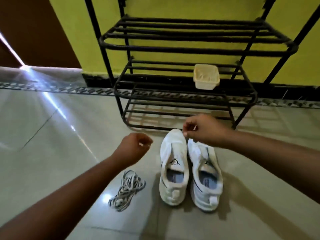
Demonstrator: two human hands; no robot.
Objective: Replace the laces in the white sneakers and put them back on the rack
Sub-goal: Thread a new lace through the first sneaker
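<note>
- Two white sneakers stand side by side on the floor, toes toward the rack, heels toward the camera; both look unlaced, with the tongues lying bare.
- The left sneaker (173, 168) has a smooth rounded toe, a padded collar, a small dark peak-shaped logo on the tongue and a pull tab at the heel.
- The right sneaker (205, 177) touches it along the inner side and carries thin dark trim lines on its upper.
- A loose bundle of laces (126, 189), flat woven cord in white with dark flecks, lies coiled in a tangle at about 9 o'clock from the sneakers, just beside the left one.
- The left hand (134, 147) hovers at 12 o'clock from the laces and 10 o'clock from the left sneaker, fingers curled in; a small pale speck shows at the fingertips, but whether it pinches anything I cannot tell.
- The right hand (201, 129) hangs over the sneakers' toes at their 12 o'clock, thumb and forefinger pressed together; what they nip is too blurred to tell.
- The rack (195, 49), black tubular metal with barred shelves, stands against a yellow-green wall (72, 32) at 12 o'clock from the sneakers.
- A cream square plastic container (206, 76) with rounded corners sits on a lower shelf.
- The floor (52, 135) is glossy pale tile with a streak of reflected light.
</note>
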